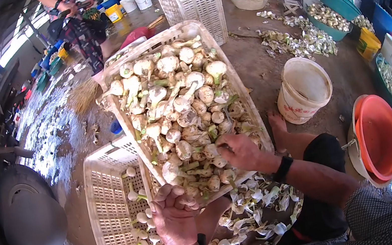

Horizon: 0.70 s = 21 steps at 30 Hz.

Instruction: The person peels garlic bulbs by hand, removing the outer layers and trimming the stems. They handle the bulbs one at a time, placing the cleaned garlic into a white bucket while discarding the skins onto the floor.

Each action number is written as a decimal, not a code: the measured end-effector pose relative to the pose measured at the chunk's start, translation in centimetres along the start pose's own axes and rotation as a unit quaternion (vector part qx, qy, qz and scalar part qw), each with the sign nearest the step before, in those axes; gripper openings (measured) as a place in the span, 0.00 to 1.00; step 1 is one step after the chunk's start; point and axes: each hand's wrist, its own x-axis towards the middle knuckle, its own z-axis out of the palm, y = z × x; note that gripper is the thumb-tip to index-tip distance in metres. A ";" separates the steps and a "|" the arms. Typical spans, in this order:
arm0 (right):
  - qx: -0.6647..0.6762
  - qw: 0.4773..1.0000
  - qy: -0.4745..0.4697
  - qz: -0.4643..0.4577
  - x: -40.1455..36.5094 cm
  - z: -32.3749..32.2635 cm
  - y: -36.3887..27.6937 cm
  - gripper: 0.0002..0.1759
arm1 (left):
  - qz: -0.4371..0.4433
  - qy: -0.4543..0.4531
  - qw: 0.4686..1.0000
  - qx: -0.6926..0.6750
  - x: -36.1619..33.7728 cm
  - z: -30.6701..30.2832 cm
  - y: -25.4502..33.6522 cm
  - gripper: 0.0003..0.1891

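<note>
A crate point(244, 87) full of untrimmed garlic bulbs point(185, 103) stands tilted in front of me. My left hand point(178, 221) is at its near left corner, palm up, fingers curled; whether anything lies in them is hidden. Over the bulbs near the crate's right side is my right hand point(246, 153), its fingers bent down among the garlic; what they hold, if anything, cannot be made out. Below and left, a second crate point(105, 207) holds several bulbs with green stems. Garlic peelings and cut pieces point(264, 203) lie in a container between my legs.
A white bucket point(305, 88) and an orange basin point(380, 135) stand at right. Peelings point(300, 41) litter the floor beyond. An upright crate point(194, 11) is behind. A person point(79, 33) stands at upper left; others sit at the back. A wheel point(29, 208) is at left.
</note>
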 end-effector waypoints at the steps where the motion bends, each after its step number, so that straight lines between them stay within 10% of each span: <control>1: 0.000 1.000 -0.003 -0.002 0.3 0.7 -0.5 0.07 | 0.003 0.002 1.000 -0.001 0.0 -0.3 0.1 0.27; 11: -0.237 0.968 -0.071 -0.044 4.4 6.0 -5.0 0.29 | -0.008 0.020 1.000 0.006 -0.2 -0.5 0.1 0.26; 21: -0.035 0.999 0.006 -0.030 4.2 4.8 -1.1 0.09 | -0.048 0.019 0.997 0.063 -0.4 0.6 0.3 0.23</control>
